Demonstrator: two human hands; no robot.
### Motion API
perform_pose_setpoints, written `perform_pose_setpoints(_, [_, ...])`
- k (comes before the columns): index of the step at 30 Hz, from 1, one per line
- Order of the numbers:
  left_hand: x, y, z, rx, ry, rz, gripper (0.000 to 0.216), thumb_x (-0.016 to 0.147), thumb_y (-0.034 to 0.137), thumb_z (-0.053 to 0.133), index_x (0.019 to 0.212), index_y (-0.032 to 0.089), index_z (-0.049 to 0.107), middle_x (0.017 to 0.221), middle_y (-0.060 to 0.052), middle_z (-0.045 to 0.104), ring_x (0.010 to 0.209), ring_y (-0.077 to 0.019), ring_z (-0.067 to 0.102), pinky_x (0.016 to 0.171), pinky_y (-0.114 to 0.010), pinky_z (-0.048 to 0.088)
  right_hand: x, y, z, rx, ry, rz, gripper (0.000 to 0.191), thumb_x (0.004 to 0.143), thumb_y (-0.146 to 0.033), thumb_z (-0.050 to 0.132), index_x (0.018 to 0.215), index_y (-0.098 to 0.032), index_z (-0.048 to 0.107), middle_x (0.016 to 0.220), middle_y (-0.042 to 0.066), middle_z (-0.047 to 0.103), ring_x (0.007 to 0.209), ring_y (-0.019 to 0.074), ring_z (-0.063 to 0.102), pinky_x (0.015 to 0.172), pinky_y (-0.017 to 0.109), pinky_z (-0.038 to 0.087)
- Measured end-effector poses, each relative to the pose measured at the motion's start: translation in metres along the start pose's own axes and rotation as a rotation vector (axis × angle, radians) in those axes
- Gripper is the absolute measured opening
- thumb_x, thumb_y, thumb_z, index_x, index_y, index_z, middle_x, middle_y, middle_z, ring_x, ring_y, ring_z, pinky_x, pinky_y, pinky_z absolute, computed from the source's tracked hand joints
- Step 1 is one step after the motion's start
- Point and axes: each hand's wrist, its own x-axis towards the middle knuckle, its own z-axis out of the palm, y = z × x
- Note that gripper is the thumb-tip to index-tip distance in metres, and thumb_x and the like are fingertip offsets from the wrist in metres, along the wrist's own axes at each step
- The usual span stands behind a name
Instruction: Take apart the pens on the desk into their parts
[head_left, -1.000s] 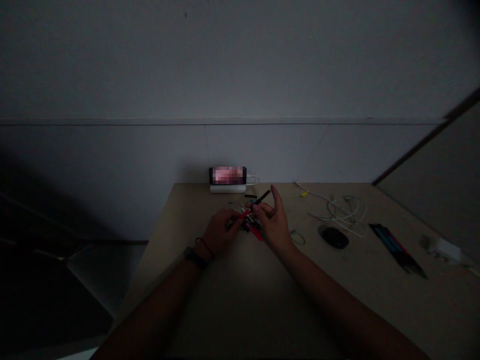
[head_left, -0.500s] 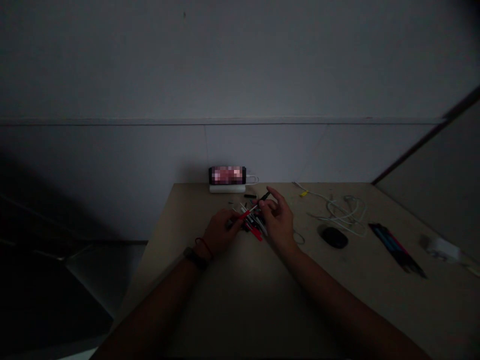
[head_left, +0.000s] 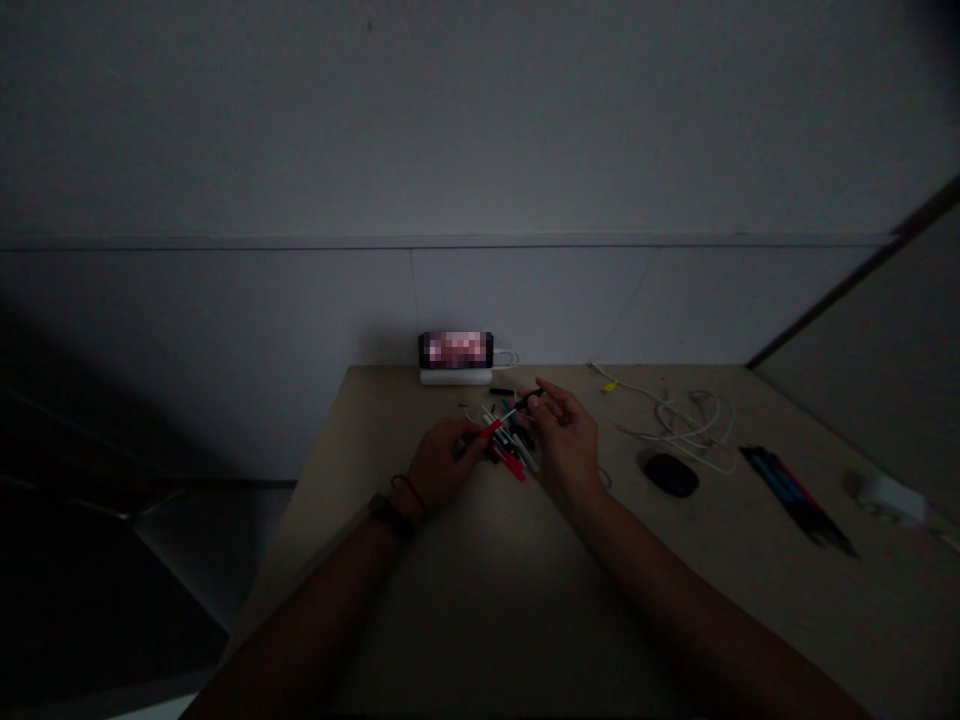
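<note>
A small heap of pens, red, black and white, lies on the beige table between my hands. My left hand is curled at the heap's left side and pinches a red pen that points up to the right. My right hand is over the heap's right side, fingers bent, pinching a short black pen piece at its fingertips. The scene is dim and small details are hard to make out.
A phone stands on a white base at the table's back edge. To the right lie a tangle of white cable, a black mouse, a dark pack of pens and a white object.
My right hand has lowered and folded its raised finger, and the black pen it held up has come down toward the heap. My left hand has stayed in place.
</note>
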Motion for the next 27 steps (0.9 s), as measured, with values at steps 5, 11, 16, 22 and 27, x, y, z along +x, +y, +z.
perform_pose_setpoints(5, [0.0002, 0.0012, 0.0000, -0.001, -0.002, -0.010, 0.017, 0.092, 0.032, 0.061, 0.090, 0.018, 0.070, 0.080, -0.005, 0.068, 0.075, -0.0171, 0.061, 0.069, -0.028, 0.046, 0.0010, 0.0005, -0.0007, -0.001, -0.006, 0.019, 0.043, 0.069, -0.038, 0.084, 0.106, -0.021, 0.071, 0.091, 0.005, 0.076, 0.079, 0.0197, 0.072, 0.072, 0.036, 0.060])
perform_pose_setpoints(11, [0.0009, -0.0031, 0.0014, -0.008, -0.013, -0.016, 0.016, 0.092, 0.031, 0.060, 0.092, 0.019, 0.071, 0.081, -0.004, 0.069, 0.075, -0.0168, 0.061, 0.069, -0.028, 0.047, 0.0022, -0.0025, -0.0019, -0.035, 0.003, 0.010, 0.045, 0.068, -0.039, 0.084, 0.107, -0.019, 0.072, 0.092, 0.007, 0.078, 0.079, 0.0206, 0.072, 0.075, 0.039, 0.060])
perform_pose_setpoints(16, [0.0006, -0.0062, 0.0022, 0.000, -0.015, -0.013, 0.016, 0.092, 0.031, 0.061, 0.092, 0.019, 0.070, 0.080, -0.004, 0.068, 0.074, -0.0168, 0.061, 0.068, -0.028, 0.047, 0.0018, -0.0047, -0.0019, -0.030, 0.006, 0.015, 0.045, 0.068, -0.038, 0.084, 0.107, -0.019, 0.072, 0.094, 0.007, 0.078, 0.080, 0.0203, 0.072, 0.076, 0.039, 0.060])
perform_pose_setpoints(22, [0.0008, -0.0045, 0.0014, -0.003, -0.005, -0.020, 0.019, 0.093, 0.034, 0.059, 0.093, 0.018, 0.070, 0.081, -0.005, 0.069, 0.074, -0.0166, 0.061, 0.067, -0.028, 0.047, 0.0025, -0.0038, -0.0019, -0.052, -0.016, 0.007, 0.044, 0.069, -0.041, 0.083, 0.106, -0.021, 0.072, 0.096, 0.008, 0.078, 0.084, 0.0226, 0.073, 0.077, 0.041, 0.060])
perform_pose_setpoints(27, [0.0008, -0.0051, 0.0014, 0.009, -0.009, -0.025, 0.018, 0.093, 0.033, 0.058, 0.093, 0.019, 0.069, 0.082, -0.005, 0.069, 0.075, -0.0167, 0.061, 0.069, -0.028, 0.048, 0.0024, -0.0041, -0.0022, -0.044, -0.037, 0.007, 0.051, 0.070, -0.043, 0.082, 0.114, -0.023, 0.067, 0.093, 0.006, 0.078, 0.083, 0.0227, 0.073, 0.073, 0.038, 0.061])
